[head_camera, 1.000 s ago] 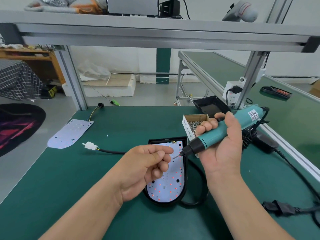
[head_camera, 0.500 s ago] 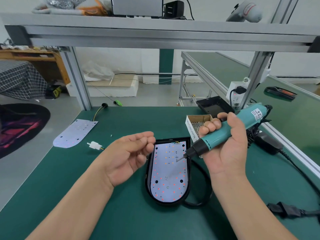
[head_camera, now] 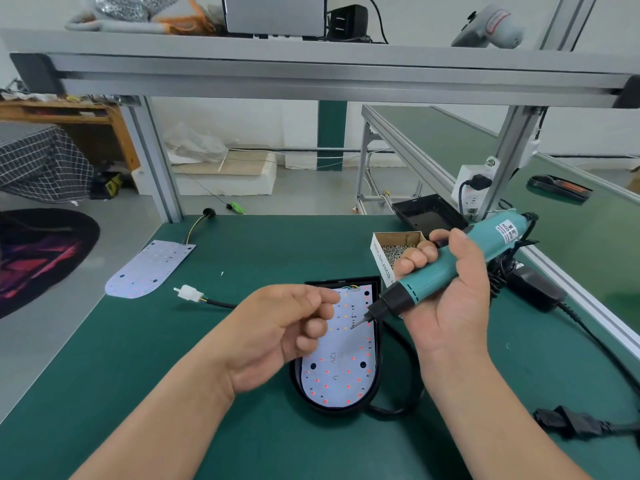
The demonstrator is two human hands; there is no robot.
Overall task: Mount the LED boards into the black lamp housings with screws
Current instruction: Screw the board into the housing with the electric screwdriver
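The right hand (head_camera: 450,306) grips the screwdriver (head_camera: 491,237), bit tilted toward the left hand (head_camera: 277,334), likely for loading a screw. Whether those curled fingers (head_camera: 313,330) pinch one, I cannot tell.

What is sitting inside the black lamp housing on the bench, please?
An LED board fills the black lamp housing, one screw in it. The left hand covers its upper left part.
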